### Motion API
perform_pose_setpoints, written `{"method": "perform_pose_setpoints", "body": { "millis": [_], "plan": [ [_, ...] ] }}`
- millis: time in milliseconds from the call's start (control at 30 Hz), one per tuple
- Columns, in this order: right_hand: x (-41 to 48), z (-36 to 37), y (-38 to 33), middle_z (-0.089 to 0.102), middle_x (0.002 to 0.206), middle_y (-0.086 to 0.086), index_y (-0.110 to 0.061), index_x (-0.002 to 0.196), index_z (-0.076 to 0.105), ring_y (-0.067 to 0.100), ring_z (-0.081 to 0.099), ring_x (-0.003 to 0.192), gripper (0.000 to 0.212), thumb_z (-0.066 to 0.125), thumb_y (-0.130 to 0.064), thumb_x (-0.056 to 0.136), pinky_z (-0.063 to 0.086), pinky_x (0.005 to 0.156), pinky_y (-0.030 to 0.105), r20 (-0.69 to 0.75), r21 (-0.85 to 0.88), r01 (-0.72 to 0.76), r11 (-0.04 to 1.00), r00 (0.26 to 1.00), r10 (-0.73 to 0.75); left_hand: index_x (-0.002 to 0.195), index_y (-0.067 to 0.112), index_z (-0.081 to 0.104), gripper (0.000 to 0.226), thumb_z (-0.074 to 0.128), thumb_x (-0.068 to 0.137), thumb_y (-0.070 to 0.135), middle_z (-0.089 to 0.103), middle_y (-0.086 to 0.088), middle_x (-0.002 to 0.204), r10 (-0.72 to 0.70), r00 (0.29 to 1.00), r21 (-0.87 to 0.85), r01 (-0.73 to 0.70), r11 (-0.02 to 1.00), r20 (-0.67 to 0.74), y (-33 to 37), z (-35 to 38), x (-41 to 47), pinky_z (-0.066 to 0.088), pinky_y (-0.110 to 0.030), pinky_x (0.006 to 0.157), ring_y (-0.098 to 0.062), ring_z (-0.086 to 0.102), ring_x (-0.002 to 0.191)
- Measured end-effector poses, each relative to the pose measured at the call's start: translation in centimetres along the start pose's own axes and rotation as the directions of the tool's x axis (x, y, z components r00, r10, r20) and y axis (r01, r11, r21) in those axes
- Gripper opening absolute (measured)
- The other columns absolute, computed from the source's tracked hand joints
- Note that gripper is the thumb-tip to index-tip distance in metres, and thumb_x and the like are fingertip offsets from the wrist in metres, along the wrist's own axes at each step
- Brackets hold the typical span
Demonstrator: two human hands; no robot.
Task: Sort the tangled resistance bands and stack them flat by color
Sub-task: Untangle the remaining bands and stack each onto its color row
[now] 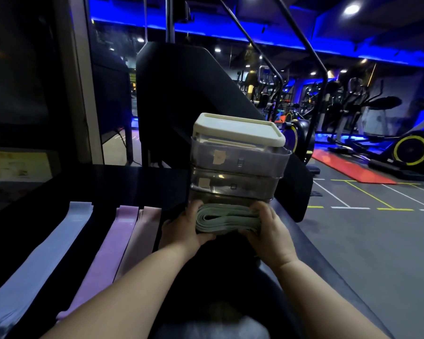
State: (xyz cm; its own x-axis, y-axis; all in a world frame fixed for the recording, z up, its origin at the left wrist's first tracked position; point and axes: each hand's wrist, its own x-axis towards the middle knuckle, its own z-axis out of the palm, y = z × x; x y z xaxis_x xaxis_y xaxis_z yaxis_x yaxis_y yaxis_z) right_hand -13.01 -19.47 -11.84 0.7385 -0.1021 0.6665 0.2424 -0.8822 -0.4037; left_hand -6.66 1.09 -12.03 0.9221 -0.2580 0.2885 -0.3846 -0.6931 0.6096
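A folded bundle of pale green resistance bands (pixel 227 220) is held between both hands just in front of a stack of clear plastic boxes (pixel 238 172) with a cream lid. My left hand (pixel 184 228) grips the bundle's left end and my right hand (pixel 271 227) grips its right end. On the dark bench (pixel 132 182) to the left, three flat stacks lie side by side: light blue bands (pixel 47 255), purple bands (pixel 108 253) and pink bands (pixel 142 237).
The bench's right edge (pixel 311 253) drops to a grey gym floor with painted lines. A black machine panel (pixel 194 89) rises behind the boxes. Exercise bikes (pixel 411 150) and a red mat (pixel 350 168) stand at the far right.
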Motion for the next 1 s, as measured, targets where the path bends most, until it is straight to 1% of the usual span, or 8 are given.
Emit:
{"method": "perform_pose_setpoints", "body": {
  "millis": [167,267,333,400,600,733,900,1000],
  "plan": [
    [0.0,-0.7,0.4,0.057,0.121,-0.007,-0.022,0.123,0.052,0.015,0.055,0.103,0.06,0.083,-0.028,0.072,0.038,0.077,0.023,0.11,0.001,-0.062,0.998,0.992,0.062,0.127,0.041,0.036,0.078,0.084,0.066,0.042,0.06,0.01,0.118,0.025,0.999,-0.084,-0.023,0.996,0.02,-0.9,-0.2,-0.1,0.044,-0.04,0.1,-0.021,0.057,0.113],
    [0.5,-1.1,0.4,0.053,0.121,-0.015,-0.027,0.124,0.049,0.009,0.053,0.102,0.06,0.08,-0.034,0.074,0.036,0.073,0.024,0.196,-0.017,-0.076,0.997,0.978,0.078,0.127,0.047,0.036,0.08,0.084,0.063,0.046,0.063,0.008,0.117,0.005,0.999,-0.131,-0.001,0.991,0.032,-1.1,-0.4,-0.1,0.048,-0.036,0.097,-0.022,0.058,0.11],
    [0.8,-1.4,0.3,0.054,0.121,-0.015,-0.028,0.123,0.048,0.011,0.055,0.101,0.06,0.079,-0.037,0.073,0.037,0.072,0.026,0.239,-0.025,-0.08,0.996,0.967,0.084,0.136,0.043,0.036,0.082,0.082,0.069,0.046,0.063,0.007,0.121,0.015,0.999,-0.068,-0.013,0.998,0.029,-1.1,-0.6,-0.2,0.043,-0.03,0.1,-0.023,0.057,0.113],
    [1.1,-1.6,0.2,0.055,0.121,-0.013,-0.027,0.122,0.047,0.01,0.053,0.097,0.06,0.079,-0.036,0.073,0.037,0.071,0.026,0.276,-0.034,-0.089,0.995,0.956,0.095,0.137,0.043,0.034,0.082,0.08,0.07,0.05,0.065,0.009,0.121,0.031,0.999,-0.004,-0.031,0.999,0.018,-1.0,-0.8,-0.3,0.041,-0.027,0.1,-0.023,0.059,0.112],
    [1.9,-2.2,0.2,0.055,0.105,-0.015,-0.028,0.124,0.048,0.009,0.053,0.09,0.066,0.082,-0.035,0.068,0.036,0.067,0.025,0.354,-0.048,-0.117,0.992,0.927,0.127,0.135,0.032,0.031,0.082,0.073,0.071,0.061,0.064,0.002,0.123,-0.008,0.997,0.091,0.0,0.996,0.082,-0.8,-1.2,0.0,0.04,-0.031,0.099,-0.025,0.056,0.114],
    [2.4,-2.2,0.6,0.066,0.107,-0.007,-0.031,0.126,0.05,0.016,0.062,0.095,0.074,0.085,-0.043,0.062,0.05,0.075,0.031,0.38,-0.08,-0.159,0.984,0.908,0.177,0.13,0.035,0.033,0.076,0.066,0.071,0.07,0.066,0.002,0.121,-0.012,0.996,0.171,-0.003,0.985,0.089,-0.8,-1.2,-0.2,0.04,-0.033,0.098,-0.026,0.057,0.114],
    [2.7,-2.0,0.7,0.068,0.109,-0.003,-0.034,0.127,0.052,0.017,0.063,0.096,0.076,0.085,-0.048,0.06,0.052,0.077,0.032,0.398,-0.105,-0.196,0.975,0.89,0.222,0.126,0.04,0.039,0.071,0.06,0.069,0.076,0.067,0.005,0.118,0.048,0.998,0.304,-0.055,0.951,0.029,-0.2,-1.8,-0.5,0.037,-0.033,0.098,-0.022,0.058,0.114],
    [2.7,-1.8,0.8,0.067,0.11,-0.005,-0.038,0.126,0.051,0.017,0.063,0.095,0.076,0.083,-0.053,0.058,0.051,0.076,0.031,0.398,-0.129,-0.202,0.971,0.886,0.238,0.129,0.044,0.041,0.075,0.059,0.065,0.079,0.061,-0.001,0.121,0.024,0.999,0.335,-0.033,0.942,0.031,-0.1,-2.1,-0.5,0.032,-0.032,0.101,-0.023,0.05,0.119]
  ]
}}
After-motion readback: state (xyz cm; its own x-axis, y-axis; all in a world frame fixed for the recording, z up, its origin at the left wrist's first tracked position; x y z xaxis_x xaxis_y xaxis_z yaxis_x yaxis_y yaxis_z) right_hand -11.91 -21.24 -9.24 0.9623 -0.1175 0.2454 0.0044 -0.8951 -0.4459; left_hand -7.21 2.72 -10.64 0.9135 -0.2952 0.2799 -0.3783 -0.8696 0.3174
